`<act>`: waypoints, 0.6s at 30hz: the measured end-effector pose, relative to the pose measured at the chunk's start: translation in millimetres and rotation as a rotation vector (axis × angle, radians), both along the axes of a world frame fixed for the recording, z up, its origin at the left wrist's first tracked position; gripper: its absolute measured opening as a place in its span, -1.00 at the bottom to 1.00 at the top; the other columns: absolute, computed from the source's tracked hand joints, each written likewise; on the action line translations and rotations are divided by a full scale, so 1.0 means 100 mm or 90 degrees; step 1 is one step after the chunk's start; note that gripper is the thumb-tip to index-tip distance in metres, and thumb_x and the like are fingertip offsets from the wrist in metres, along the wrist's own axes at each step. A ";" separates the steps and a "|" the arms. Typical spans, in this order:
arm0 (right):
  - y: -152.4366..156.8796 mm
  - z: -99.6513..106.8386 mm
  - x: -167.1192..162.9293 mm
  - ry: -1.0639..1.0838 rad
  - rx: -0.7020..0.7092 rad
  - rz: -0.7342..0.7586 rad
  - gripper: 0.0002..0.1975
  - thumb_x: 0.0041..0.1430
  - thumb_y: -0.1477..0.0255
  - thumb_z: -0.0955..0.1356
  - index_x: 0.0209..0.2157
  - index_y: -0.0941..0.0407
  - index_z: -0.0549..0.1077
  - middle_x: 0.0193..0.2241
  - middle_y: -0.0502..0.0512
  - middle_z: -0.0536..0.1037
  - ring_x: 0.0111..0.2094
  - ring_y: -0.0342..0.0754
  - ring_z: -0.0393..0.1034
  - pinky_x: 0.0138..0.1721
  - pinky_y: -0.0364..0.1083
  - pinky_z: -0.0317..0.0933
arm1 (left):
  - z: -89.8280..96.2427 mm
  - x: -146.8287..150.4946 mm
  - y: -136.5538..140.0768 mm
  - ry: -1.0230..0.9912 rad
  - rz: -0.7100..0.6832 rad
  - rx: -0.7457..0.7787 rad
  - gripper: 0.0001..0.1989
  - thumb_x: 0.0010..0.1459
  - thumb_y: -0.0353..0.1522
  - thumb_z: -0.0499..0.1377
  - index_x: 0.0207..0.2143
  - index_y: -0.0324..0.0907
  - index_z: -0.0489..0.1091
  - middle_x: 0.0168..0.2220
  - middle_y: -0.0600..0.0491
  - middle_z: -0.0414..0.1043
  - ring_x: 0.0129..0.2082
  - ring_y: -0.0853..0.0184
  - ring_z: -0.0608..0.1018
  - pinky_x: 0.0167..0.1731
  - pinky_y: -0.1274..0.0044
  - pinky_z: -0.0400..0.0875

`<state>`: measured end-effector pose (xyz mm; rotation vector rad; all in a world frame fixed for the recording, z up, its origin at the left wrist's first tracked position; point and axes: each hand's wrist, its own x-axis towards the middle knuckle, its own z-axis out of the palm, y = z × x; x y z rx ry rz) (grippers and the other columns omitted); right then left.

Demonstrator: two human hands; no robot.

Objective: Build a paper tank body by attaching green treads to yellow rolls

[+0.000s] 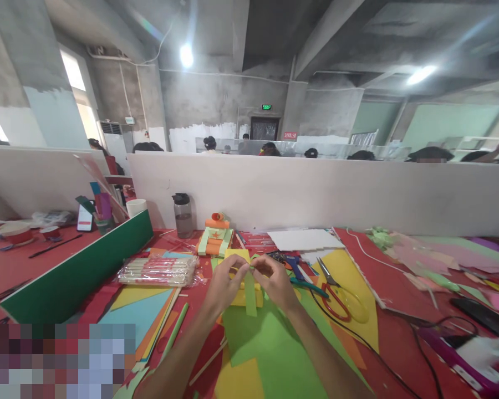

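My left hand (pixel 228 281) and my right hand (pixel 278 278) meet at the middle of the table, fingertips pinched together. Between them is the upper end of a narrow light-green paper strip (pixel 250 299), which hangs down toward me. Behind and under the strip lies a folded yellow paper piece (pixel 238 299), partly covered by my fingers. A large green paper sheet (pixel 270 349) spreads beneath my wrists. Just beyond my hands stands an orange, green and yellow paper model (pixel 215 238) with a star on its front.
Scissors (pixel 329 272) lie on yellow paper (pixel 363 288) to the right, near a black cable (pixel 357 332). Left are plastic-wrapped sticks (pixel 158 270), coloured sheets (pixel 137 316) and a green board (pixel 83 266). A water bottle (pixel 183 216) stands by the white partition (pixel 316 194). People sit beyond it.
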<state>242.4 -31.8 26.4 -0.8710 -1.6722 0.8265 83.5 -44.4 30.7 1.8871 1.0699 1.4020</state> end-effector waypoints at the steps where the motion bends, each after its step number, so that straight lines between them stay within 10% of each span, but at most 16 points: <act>1: 0.01 -0.01 0.00 0.007 0.003 -0.001 -0.89 0.10 0.36 0.38 -0.35 0.11 0.43 -0.38 0.04 0.52 -0.34 -0.04 0.43 -0.26 -0.11 0.30 | -0.01 0.00 0.01 -0.014 -0.009 -0.018 -0.81 0.22 -0.26 0.07 -0.32 -0.19 0.38 -0.34 0.04 0.45 -0.33 0.35 0.48 -0.30 0.55 0.36; 18: 0.08 -0.02 0.06 0.037 -0.039 0.022 -0.78 0.12 0.30 0.38 -0.25 0.13 0.50 -0.32 0.11 0.57 -0.29 0.00 0.47 -0.23 -0.07 0.35 | -0.05 0.01 0.05 -0.071 -0.015 -0.099 -0.76 0.15 -0.22 0.15 -0.29 -0.22 0.42 -0.37 0.02 0.49 -0.36 0.35 0.50 -0.33 0.56 0.37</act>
